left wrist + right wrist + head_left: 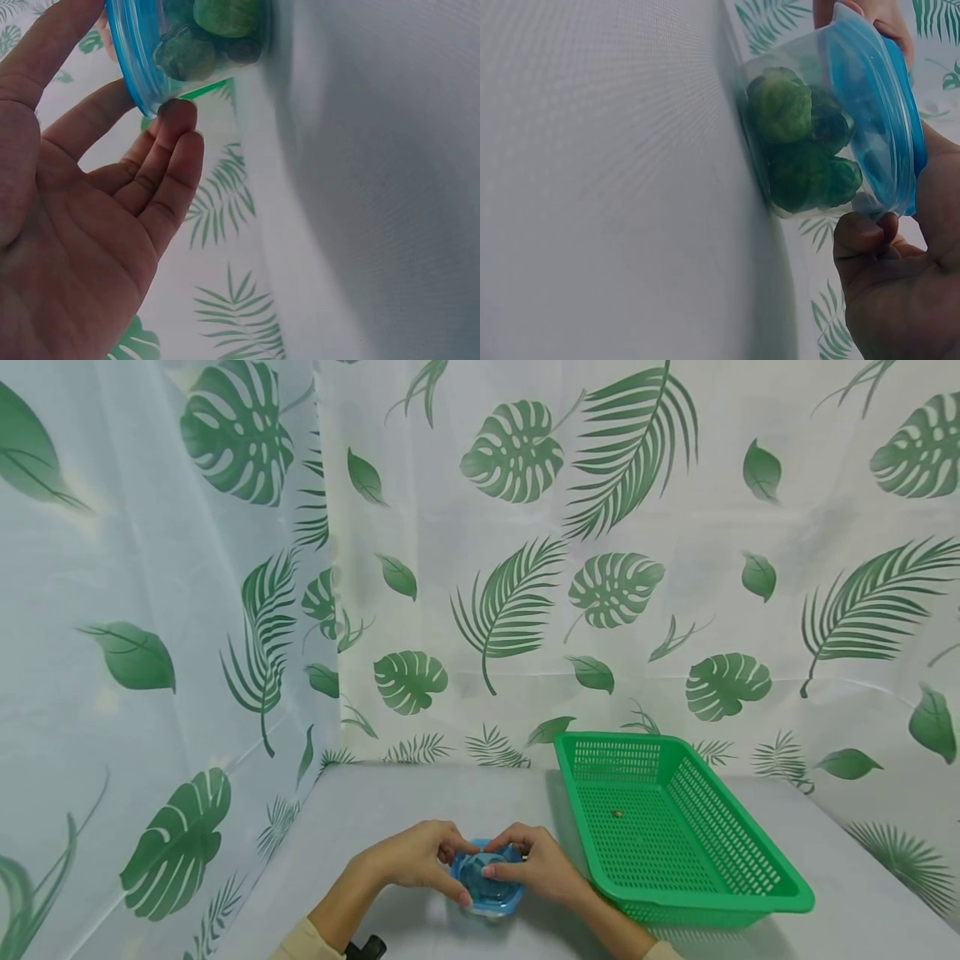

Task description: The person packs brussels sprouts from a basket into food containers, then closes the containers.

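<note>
A clear plastic container (pixel 806 66) with a blue lid (pixel 495 897) stands on the table. Round green leafy vegetables (pixel 780 112), resembling Brussels sprouts, show through its walls in both wrist views. My left hand (pixel 416 858) grips the lid's left side, thumb at the near edge and index finger at the far edge. Its other fingers stay partly bent beside the rim in the left wrist view. From the opposite side, my right hand (pixel 540 864) holds the lid, with the thumb over its top and curled fingers at the rim.
To the right, close by my right forearm, stands a green perforated basket (pixel 780 902) with a tiny brownish thing (pixel 617 814) inside. A white curtain (pixel 420 627) with leaf prints hangs behind and to the left. A black object (pixel 366 948) shows near my left wrist.
</note>
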### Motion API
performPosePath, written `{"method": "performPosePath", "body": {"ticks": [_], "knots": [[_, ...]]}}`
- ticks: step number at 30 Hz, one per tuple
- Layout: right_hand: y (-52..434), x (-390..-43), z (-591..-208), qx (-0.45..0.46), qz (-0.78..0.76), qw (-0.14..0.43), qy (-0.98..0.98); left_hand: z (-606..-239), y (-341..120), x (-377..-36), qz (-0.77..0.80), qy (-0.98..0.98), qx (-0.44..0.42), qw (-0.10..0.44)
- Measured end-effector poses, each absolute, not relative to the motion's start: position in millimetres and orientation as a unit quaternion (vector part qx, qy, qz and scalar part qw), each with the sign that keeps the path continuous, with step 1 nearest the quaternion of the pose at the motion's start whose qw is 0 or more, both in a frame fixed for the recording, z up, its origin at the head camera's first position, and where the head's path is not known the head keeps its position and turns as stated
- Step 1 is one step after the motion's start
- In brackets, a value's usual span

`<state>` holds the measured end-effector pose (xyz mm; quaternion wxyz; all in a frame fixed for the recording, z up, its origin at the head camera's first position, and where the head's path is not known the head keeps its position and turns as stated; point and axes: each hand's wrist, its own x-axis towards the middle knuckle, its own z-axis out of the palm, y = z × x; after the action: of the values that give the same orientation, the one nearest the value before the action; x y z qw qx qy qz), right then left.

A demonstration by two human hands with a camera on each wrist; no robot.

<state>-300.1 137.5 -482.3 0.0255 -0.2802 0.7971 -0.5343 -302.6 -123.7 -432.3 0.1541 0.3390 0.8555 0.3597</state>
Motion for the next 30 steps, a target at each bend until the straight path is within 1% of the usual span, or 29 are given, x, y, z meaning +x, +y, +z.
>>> {"method": "performPosePath", "body": {"ticks": [9, 22, 30], "knots": [[137.6, -301.1, -487.3, -0.284, -0.541, 0.014, 0.792, -431.2, -122.6, -300.5, 0.364, 0.853, 0.338, 0.158], [135.2, -304.4, -490.7, -0.278, -0.578, 0.046, 0.766, -432.3, -121.8, -304.4, 0.382, 0.845, 0.337, 0.163], [133.5, -303.3, -491.5, -0.249, -0.602, 0.063, 0.756, -428.9, -121.0, -305.8, 0.383, 0.845, 0.331, 0.174]]}}
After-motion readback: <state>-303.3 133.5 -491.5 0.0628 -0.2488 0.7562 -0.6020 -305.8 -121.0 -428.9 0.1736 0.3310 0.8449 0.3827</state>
